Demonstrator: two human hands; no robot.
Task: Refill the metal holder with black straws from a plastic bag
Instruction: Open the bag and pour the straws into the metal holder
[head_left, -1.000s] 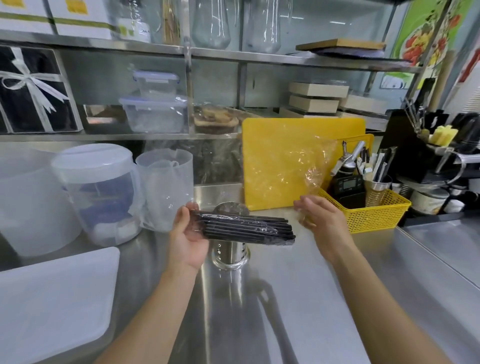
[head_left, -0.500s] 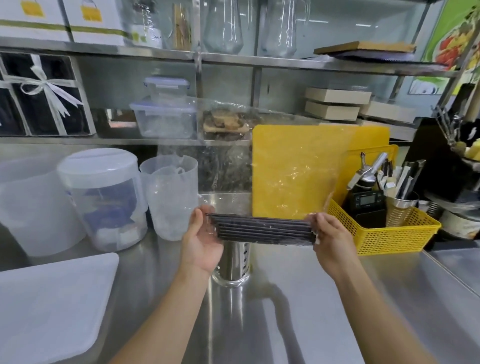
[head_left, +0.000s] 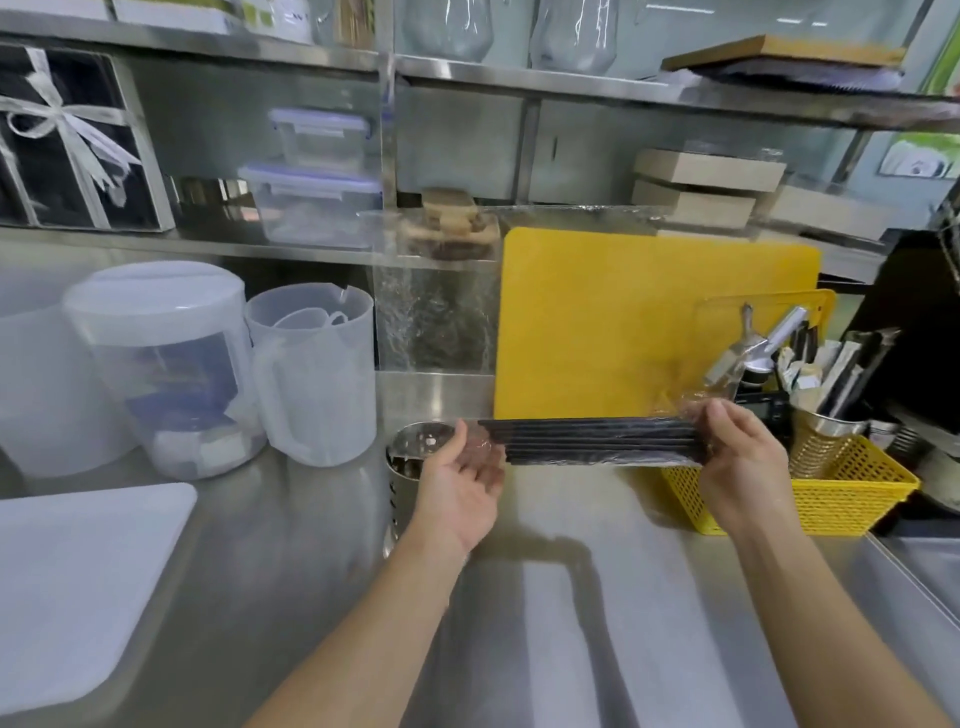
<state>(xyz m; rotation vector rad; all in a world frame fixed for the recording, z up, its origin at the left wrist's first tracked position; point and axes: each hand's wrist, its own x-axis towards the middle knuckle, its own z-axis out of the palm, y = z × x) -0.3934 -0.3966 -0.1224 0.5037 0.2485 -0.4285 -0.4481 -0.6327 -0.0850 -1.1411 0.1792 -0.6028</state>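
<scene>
A bundle of black straws (head_left: 592, 440) in a clear plastic bag lies level in the air above the steel counter. My right hand (head_left: 737, 462) is closed on the bundle's right end, where the loose bag plastic bunches up. My left hand (head_left: 460, 480) is at the bundle's left end, palm up and fingers spread, touching the bag's clear end rather than gripping it. The perforated metal holder (head_left: 410, 457) stands upright on the counter just behind and left of my left hand, partly hidden by it.
A yellow cutting board (head_left: 623, 322) leans behind the straws. A yellow basket (head_left: 852, 493) with utensils sits right. Two clear plastic jugs (head_left: 311, 384) stand left, and a white board (head_left: 78, 577) lies at the near left. Shelves run above the counter.
My right hand came in and took the bundle's right end. The bundle shifted right, off the holder. My left hand loosened from a grip to an open palm at the left end.
</scene>
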